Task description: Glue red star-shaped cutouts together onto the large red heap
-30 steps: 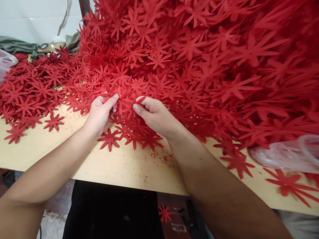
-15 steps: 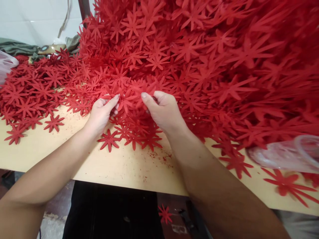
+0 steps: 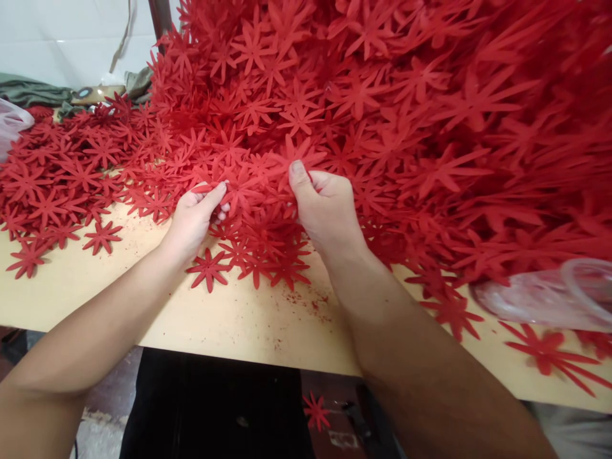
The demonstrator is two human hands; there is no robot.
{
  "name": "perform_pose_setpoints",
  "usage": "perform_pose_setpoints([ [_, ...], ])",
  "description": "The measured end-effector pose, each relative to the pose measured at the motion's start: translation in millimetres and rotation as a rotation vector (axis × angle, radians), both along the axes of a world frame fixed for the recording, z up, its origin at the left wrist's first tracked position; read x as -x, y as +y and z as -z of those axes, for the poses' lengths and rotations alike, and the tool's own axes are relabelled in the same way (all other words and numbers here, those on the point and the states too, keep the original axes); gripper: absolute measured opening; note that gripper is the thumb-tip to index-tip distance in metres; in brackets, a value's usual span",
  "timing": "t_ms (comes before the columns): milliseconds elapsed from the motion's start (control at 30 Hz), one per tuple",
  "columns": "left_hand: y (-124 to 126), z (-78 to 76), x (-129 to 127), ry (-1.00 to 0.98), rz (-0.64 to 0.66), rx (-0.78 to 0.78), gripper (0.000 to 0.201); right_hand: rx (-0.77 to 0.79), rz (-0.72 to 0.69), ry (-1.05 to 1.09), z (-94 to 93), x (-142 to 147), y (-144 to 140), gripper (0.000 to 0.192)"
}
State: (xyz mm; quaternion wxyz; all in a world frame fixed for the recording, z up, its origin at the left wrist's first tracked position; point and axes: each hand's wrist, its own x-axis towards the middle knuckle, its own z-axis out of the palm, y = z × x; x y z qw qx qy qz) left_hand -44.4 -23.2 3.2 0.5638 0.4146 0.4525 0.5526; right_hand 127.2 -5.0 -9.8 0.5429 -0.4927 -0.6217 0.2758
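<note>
A huge heap of red flower-shaped cutouts (image 3: pixel 373 95) covers most of the tan table (image 3: pixel 229 325). My left hand (image 3: pixel 194 217) rests at the heap's front edge, thumb and fingers pinching a red cutout (image 3: pixel 234 185). My right hand (image 3: pixel 327 207) is beside it, thumb up, gripping a red flower cutout (image 3: pixel 299 153) lifted slightly from the pile. Several loose cutouts (image 3: pixel 210 268) lie flat on the table just below both hands.
A clear plastic bag (image 3: pixel 545 296) lies at the right on the table. Another plastic bag (image 3: pixel 12 124) and green cloth (image 3: pixel 33 89) sit at the far left by a white wall. One cutout (image 3: pixel 315 411) lies on the floor below the table edge.
My right hand has risen and moved up and to the right, lifting a flower cutout away from my left hand. My left hand has stayed almost in place.
</note>
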Motion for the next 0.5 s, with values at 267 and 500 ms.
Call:
perform_pose_setpoints([
  [267, -5, -1.4, -3, 0.074, 0.03, -0.055, 0.011, -0.302, 0.207, -0.346, 13.1, -5, 6, 0.049],
  [500, -9, 2.3, -7, 0.264, 0.218, -0.153, 0.013, -0.291, -0.181, -0.329, -0.2, 17, -15, 0.026],
])
